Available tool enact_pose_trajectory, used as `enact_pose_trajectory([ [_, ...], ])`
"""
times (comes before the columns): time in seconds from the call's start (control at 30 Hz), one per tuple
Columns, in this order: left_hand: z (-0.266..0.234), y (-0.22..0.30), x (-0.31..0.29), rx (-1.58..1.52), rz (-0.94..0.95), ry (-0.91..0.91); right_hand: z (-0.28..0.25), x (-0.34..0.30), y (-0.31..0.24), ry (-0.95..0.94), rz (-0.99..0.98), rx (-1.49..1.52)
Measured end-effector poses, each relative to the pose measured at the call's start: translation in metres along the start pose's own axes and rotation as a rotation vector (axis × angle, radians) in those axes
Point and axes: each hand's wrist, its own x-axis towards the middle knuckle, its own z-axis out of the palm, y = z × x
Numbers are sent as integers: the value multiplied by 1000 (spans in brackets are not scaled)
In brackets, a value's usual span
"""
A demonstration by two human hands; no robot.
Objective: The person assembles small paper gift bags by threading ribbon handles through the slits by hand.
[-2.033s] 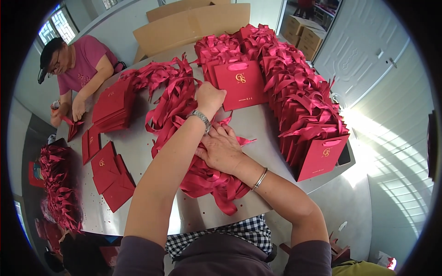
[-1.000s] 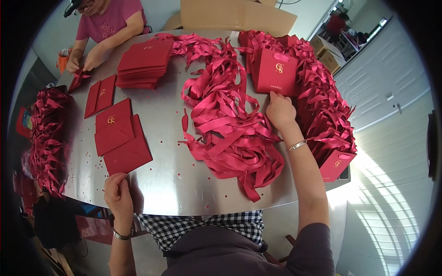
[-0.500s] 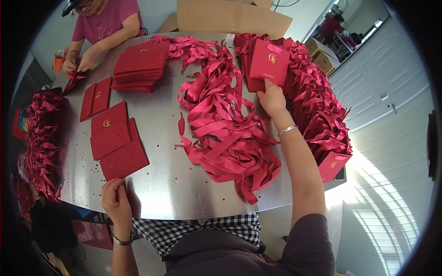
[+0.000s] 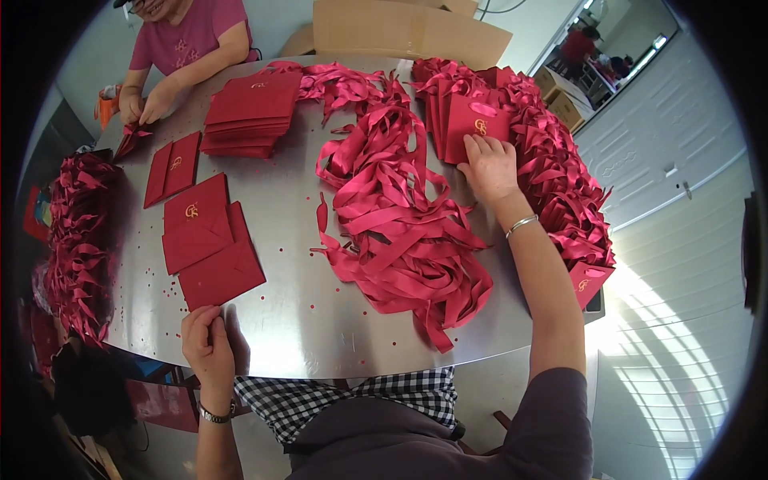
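Observation:
My right hand (image 4: 490,170) lies against the lower front of a red paper gift bag (image 4: 474,122) with a gold emblem and a pink ribbon handle. Its fingers are stretched over the bag's face, with the thumb apart. That bag stands at the front of a few red bags, beside a long row of ribboned bags (image 4: 552,176). Near the table's front edge, my left hand (image 4: 206,344) is loosely curled with nothing visible in it. Just beyond its fingertips lies a flat red bag (image 4: 228,268), overlapping another flat bag (image 4: 196,212).
A large heap of pink-red ribbons (image 4: 400,224) covers the middle of the metal table (image 4: 292,320). Behind the flat bags are a single bag (image 4: 172,168) and a stack of bags (image 4: 252,112). More ribboned bags (image 4: 78,248) line the left edge. A co-worker (image 4: 188,48) handles a red piece at far left.
My right hand has moved from the bag's bottom edge up onto its face. The bag has shifted slightly down and right, against the others. My left hand stays curled in place.

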Motion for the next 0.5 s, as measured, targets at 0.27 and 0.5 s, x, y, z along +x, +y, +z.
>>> enact_pose_trajectory([
  [0.27, 0, 3, 2, 36, 20, 2, 21, 40, 6, 162, -290, -184],
  [0.5, 1, 7, 1, 26, 27, 10, 38, 56, -2, 120, -190, -201],
])
